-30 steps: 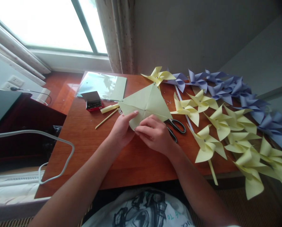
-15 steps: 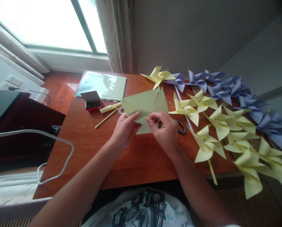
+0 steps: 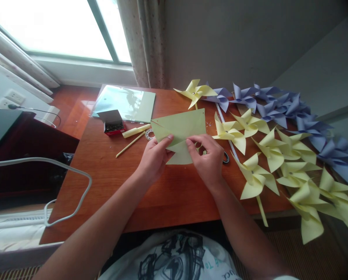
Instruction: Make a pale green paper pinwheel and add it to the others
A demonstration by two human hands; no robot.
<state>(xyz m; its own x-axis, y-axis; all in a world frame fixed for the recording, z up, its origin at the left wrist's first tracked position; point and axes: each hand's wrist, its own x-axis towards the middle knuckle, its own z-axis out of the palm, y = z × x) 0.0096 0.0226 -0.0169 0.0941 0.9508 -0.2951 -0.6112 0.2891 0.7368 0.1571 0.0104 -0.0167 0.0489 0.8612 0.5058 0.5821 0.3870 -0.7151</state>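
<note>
Left hand (image 3: 154, 158) pinches the near-left part of the yellow paper sheet (image 3: 181, 130), fingers curled, thumb tip on top of the sheet close to its centre fold. Right hand (image 3: 207, 161) just right of it, nearly touching; fingers bent and pressed together on the sheet's near-right edge, thumb on top, so both hands are clamped on the same sheet. Sheet sits just beyond the fingertips, partly folded, far corner raised off the wooden table (image 3: 110, 182). Scissors (image 3: 225, 157) mostly hidden behind the right hand, one black handle loop showing just right of the knuckles. Right of the right hand: a cluster of yellow pinwheels (image 3: 274, 155), running out past the table edge. Beyond the left hand: a yellow stick (image 3: 130, 144), a rolled yellow paper tube (image 3: 136, 131), then a small red box (image 3: 112, 122) with its lid open. Farther out: a glossy sheet (image 3: 124, 103) by the window, and purple pinwheels (image 3: 279, 105) along the wall, far right.
</note>
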